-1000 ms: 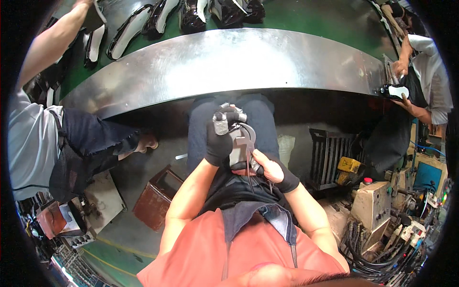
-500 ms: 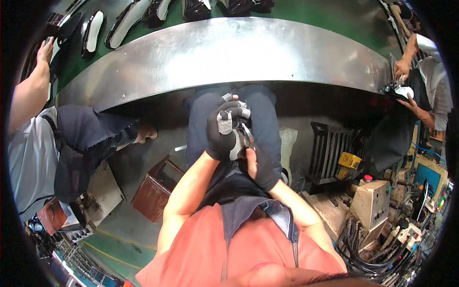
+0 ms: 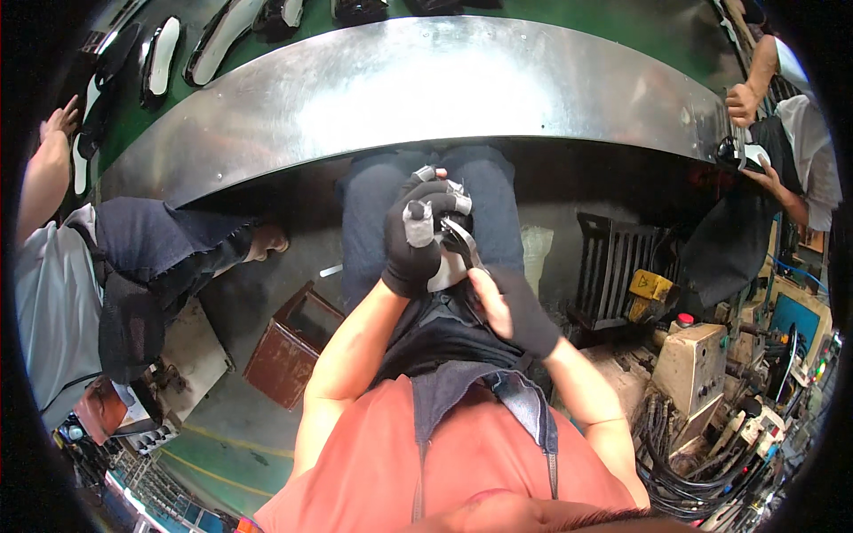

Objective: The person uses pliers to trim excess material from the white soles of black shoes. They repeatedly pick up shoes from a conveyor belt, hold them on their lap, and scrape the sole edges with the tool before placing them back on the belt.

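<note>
Person seated at a curved steel bench point(image 3: 498, 84), both hands working over the lap. Left hand point(image 3: 414, 240), in a black glove with grey tape on some fingertips, is clamped around a small grey-and-black workpiece point(image 3: 444, 266), probably a shoe part, though too hidden to say for sure. It sits low in front of the knees, below the bench edge, not on the bench. Right hand point(image 3: 506, 306), black wrist wrap, fingers closed on a thin dark tool point(image 3: 462, 244); its tip is touching the workpiece just beside the left thumb. Kind of tool unclear, looks like pliers or a narrow blade. Progress, as a judgement: the piece is mid-work, gripped and with the tool engaged, so the hand operation is under way and not finished; piece is not yet set down anywhere. How much of the edge is already worked cannot be told, since the glove covers it. Beyond the bench on a green belt point(image 3: 569, 27) lies a row of black shoe pieces point(image 3: 222, 44), well apart from the hands. Other workers are on the left point(image 3: 62, 293) and at far right point(image 3: 800, 151), each handling their own items. A rusty brown box point(image 3: 289, 355) stands on the floor near the left knee, machinery with cables point(image 3: 702, 391) to the right.
</note>
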Action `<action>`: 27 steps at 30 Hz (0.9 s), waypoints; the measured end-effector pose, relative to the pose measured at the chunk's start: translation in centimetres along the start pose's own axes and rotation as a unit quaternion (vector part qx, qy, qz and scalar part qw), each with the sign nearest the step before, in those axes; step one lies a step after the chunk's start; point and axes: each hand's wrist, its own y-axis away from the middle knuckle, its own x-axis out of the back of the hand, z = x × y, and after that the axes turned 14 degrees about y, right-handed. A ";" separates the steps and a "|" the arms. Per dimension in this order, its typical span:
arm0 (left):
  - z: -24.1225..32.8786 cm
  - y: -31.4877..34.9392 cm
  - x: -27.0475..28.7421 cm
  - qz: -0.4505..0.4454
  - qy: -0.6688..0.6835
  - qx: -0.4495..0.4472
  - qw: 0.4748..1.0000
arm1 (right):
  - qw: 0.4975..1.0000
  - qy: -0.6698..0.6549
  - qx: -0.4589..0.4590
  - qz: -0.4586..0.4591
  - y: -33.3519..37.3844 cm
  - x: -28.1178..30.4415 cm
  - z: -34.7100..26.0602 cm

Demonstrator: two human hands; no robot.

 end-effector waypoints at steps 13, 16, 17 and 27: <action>3.7 8.7 2.4 -0.035 0.068 0.137 0.988 | 0.952 0.197 0.232 -0.008 5.4 -5.6 7.3; 6.7 9.4 1.4 -0.037 0.093 0.226 0.969 | 0.907 0.199 0.366 0.062 6.6 -6.0 9.6; 6.6 8.9 2.0 -0.080 0.070 0.193 0.975 | 0.904 0.204 0.372 0.057 6.7 -6.0 10.0; -4.3 12.7 4.5 0.095 0.423 0.358 0.827 | 0.941 0.197 0.273 0.029 4.6 -5.3 8.7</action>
